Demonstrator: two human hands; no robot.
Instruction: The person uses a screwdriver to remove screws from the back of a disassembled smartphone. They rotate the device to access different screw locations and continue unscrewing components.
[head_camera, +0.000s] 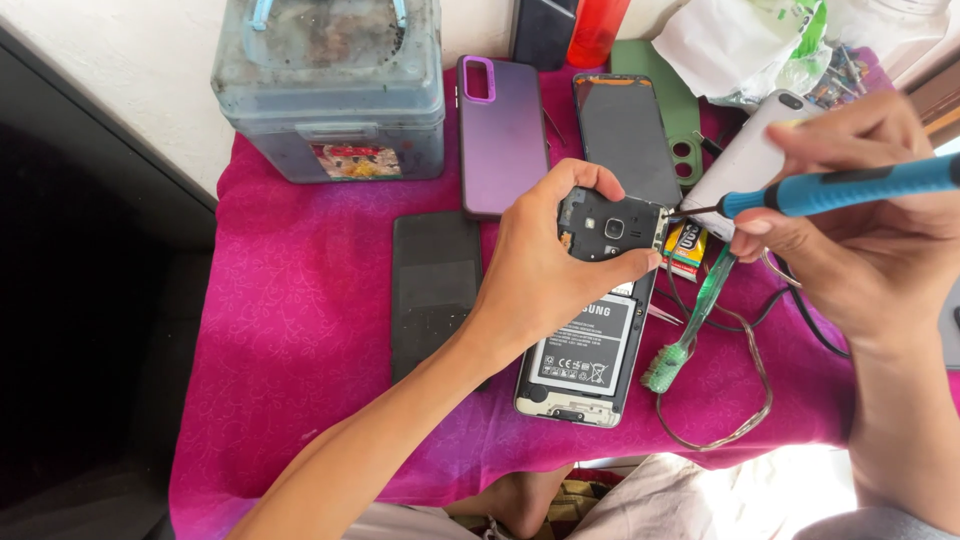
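Observation:
An opened phone (590, 350) lies back up on the magenta cloth (300, 300), its battery and camera module showing. My left hand (545, 270) grips the phone's upper part, thumb on its right edge. My right hand (860, 230) holds a blue-handled screwdriver (840, 190) level, with its thin metal tip at the phone's top right corner. A green toothbrush (690, 325) lies just right of the phone.
A black back cover (435, 285), a purple phone case (500, 130), a dark phone frame (625, 130), a green case (680, 110) and a white phone (745, 160) lie around. A grey plastic box (330, 90) stands back left. Thin wires (740, 400) loop at right.

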